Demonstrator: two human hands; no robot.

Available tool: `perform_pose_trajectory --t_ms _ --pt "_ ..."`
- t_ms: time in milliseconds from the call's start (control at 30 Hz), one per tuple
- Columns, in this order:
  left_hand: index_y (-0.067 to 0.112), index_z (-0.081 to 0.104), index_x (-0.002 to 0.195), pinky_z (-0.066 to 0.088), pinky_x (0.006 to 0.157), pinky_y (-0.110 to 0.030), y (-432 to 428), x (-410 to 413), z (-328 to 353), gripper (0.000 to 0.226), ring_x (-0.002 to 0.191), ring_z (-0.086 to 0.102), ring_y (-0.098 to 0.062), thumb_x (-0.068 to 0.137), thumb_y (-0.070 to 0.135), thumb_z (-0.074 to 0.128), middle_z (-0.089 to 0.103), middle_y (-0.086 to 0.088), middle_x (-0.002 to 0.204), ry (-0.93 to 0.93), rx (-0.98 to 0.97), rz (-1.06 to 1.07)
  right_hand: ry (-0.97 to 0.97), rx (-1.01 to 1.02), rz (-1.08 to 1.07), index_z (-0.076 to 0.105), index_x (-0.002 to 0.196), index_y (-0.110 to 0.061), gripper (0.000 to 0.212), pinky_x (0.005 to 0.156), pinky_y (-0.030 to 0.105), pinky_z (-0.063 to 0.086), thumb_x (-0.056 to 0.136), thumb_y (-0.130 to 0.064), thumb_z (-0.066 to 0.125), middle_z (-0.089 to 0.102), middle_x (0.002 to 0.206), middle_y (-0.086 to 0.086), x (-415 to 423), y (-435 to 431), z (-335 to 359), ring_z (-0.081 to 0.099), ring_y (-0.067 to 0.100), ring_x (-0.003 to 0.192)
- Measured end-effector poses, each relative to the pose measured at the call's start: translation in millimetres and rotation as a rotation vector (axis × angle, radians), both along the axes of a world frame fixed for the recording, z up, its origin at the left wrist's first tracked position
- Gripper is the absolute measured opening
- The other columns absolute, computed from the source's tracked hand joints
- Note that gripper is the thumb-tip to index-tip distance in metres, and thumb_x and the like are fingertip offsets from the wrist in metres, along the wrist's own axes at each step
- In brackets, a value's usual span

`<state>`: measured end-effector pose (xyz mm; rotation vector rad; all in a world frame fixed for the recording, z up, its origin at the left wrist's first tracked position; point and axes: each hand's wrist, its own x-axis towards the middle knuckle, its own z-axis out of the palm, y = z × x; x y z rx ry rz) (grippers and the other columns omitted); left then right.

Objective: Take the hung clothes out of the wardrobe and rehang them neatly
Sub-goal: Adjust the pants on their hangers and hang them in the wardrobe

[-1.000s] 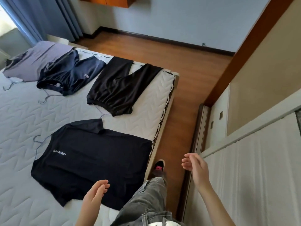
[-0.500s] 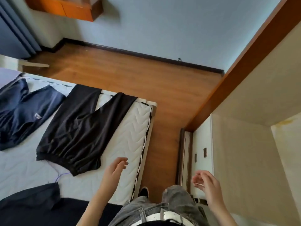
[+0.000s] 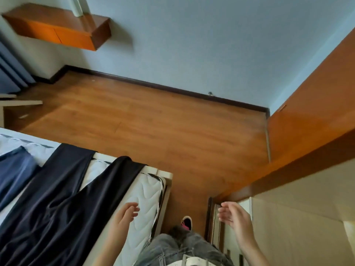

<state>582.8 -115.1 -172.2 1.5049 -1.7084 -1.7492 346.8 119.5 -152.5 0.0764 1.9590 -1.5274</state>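
Both hands empty. Left hand (image 3: 124, 215) hangs over the mattress edge at 6 o'clock, fingers loosely spread and slightly curled, gripping nothing. Right hand (image 3: 233, 215) floats at 5 o'clock beside the cream-panelled wardrobe with orange wood trim (image 3: 299, 217), fingers apart, palm turned inward, also holding nothing.

Task's clothes lie on the white quilted bed mattress (image 3: 146, 198) at 7 to 8 o'clock: the black satin-like trousers (image 3: 57, 204) are spread flat with both legs running up toward the foot of the bed, and a blue garment (image 3: 17, 171) sits just beside them at 9 o'clock, partly cut off by the frame edge. No hanger visible here.

Our legs in grey jeans (image 3: 180, 246) stand in the gap between bed and wardrobe, over the brown wooden floor (image 3: 153, 127).

We judge this as a between-steps moment: garments are out, and rehanging is not yet begun. Next move likely calls for choosing one garment, gripping it at the waistband or hanger, and carrying it across to the wardrobe at 4 o'clock. Its interior is hidden from us.
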Motion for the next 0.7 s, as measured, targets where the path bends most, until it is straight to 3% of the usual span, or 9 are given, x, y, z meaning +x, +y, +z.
perform_pose_trajectory --t_ms 133,300,367,433,467,600,700 --pt "0.012 0.069 0.095 0.051 0.085 -0.043 -39.5 -37.1 -0.3 0.027 0.091 0.067 -0.032 0.099 0.006 0.043 0.073 -0.011 0.092 -0.065 -0.012 0.132 0.053 -0.047 0.139 0.064 0.092 0.004 0.028 0.068 0.039 0.055 0.102 -0.010 0.042 0.068 0.082 0.021 -97.1 -99.5 19.4 0.066 0.033 0.075" --pt "0.014 0.070 0.096 0.050 0.089 -0.044 -94.8 -74.5 -17.3 0.028 0.093 0.067 -0.033 0.099 0.007 0.043 0.073 -0.011 0.092 -0.093 0.000 0.359 0.087 -0.084 0.310 0.065 0.094 0.003 0.030 0.067 0.038 0.056 0.103 -0.013 0.041 0.069 0.081 0.018 -194.5 -224.4 20.2 0.068 0.027 0.071" --pt "0.013 0.069 0.095 0.052 0.086 -0.037 -120.8 -98.3 -29.8 0.027 0.094 0.067 -0.035 0.099 0.007 0.044 0.073 -0.013 0.092 -0.101 0.011 0.444 0.088 -0.081 0.371 0.064 0.095 0.005 0.030 0.067 0.039 0.055 0.103 -0.012 0.040 0.069 0.080 0.017 -231.6 -272.0 13.0 0.067 0.029 0.072" --pt "0.010 0.069 0.096 0.054 0.073 -0.020 -151.3 -133.6 -37.0 0.026 0.093 0.066 -0.036 0.099 0.006 0.044 0.072 -0.016 0.092 -0.076 0.031 0.515 0.106 -0.068 0.431 0.064 0.095 0.003 0.030 0.070 0.043 0.054 0.103 -0.012 0.039 0.069 0.080 0.018 -269.1 -315.0 7.5 0.067 0.032 0.073" --pt "0.010 0.069 0.096 0.053 0.070 -0.018 -170.3 -155.2 -38.4 0.026 0.093 0.066 -0.035 0.100 0.006 0.043 0.072 -0.016 0.093 -0.061 0.040 0.529 0.126 -0.052 0.464 0.064 0.095 0.002 0.030 0.071 0.045 0.054 0.103 -0.012 0.039 0.069 0.081 0.018 -288.6 -334.8 5.8 0.067 0.034 0.074" --pt "0.019 0.069 0.095 0.051 0.083 -0.032 -255.1 -257.0 -30.9 0.026 0.095 0.067 -0.026 0.100 0.012 0.044 0.073 -0.007 0.094 -0.023 0.065 0.440 0.139 0.000 0.515 0.064 0.096 0.003 0.031 0.071 0.046 0.053 0.104 -0.013 0.039 0.068 0.085 0.024 -359.8 -400.3 13.5 0.066 0.036 0.075" --pt "0.024 0.068 0.096 0.050 0.085 -0.032 -327.4 -333.1 -14.1 0.026 0.093 0.068 -0.017 0.101 0.018 0.044 0.073 -0.001 0.094 0.004 0.043 0.368 0.132 0.018 0.564 0.065 0.095 0.004 0.031 0.071 0.048 0.053 0.103 -0.014 0.040 0.068 0.083 0.024 -412.9 -453.8 21.8 0.066 0.039 0.076"
